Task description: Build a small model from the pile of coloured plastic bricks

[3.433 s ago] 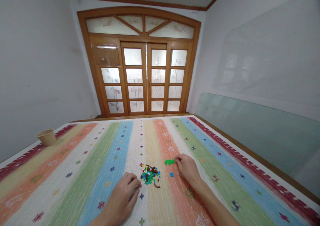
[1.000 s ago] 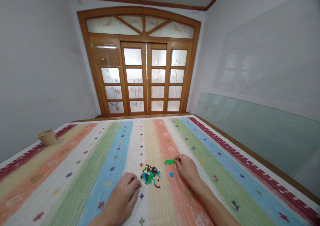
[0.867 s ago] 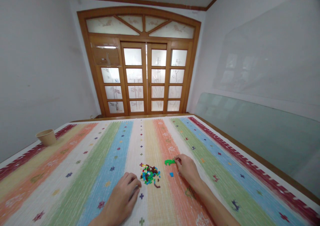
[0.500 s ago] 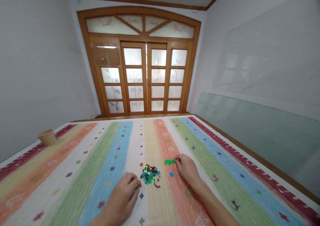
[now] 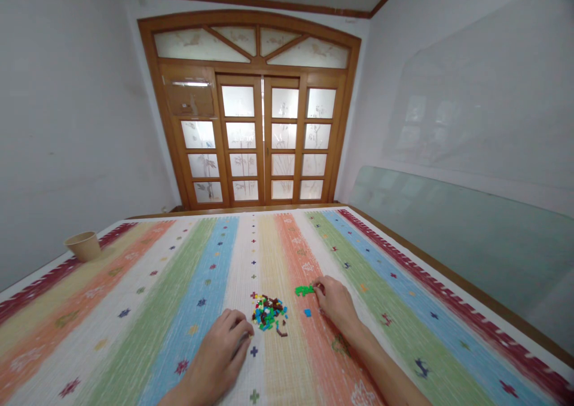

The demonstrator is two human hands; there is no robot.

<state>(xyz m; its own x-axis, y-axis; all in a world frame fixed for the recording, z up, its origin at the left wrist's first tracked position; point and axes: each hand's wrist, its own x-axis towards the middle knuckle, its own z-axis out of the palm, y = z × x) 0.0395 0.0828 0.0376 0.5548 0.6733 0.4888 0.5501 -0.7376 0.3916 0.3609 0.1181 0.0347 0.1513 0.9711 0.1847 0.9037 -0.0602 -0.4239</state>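
Note:
A small heap of tiny coloured bricks (image 5: 268,313) lies on the striped tablecloth (image 5: 179,286). My left hand (image 5: 221,356) rests on the cloth just left of the heap, fingers curled, fingertips by its edge. My right hand (image 5: 335,304) lies right of the heap, fingers curled, fingertips touching a small green brick assembly (image 5: 304,290). A single blue brick (image 5: 307,313) sits between the heap and my right hand. Whether either hand holds a piece is hidden.
A tan paper cup (image 5: 84,246) lies on its side near the table's far left edge. Wooden glazed doors (image 5: 262,143) stand beyond the table. A glass sheet (image 5: 448,220) leans against the right wall.

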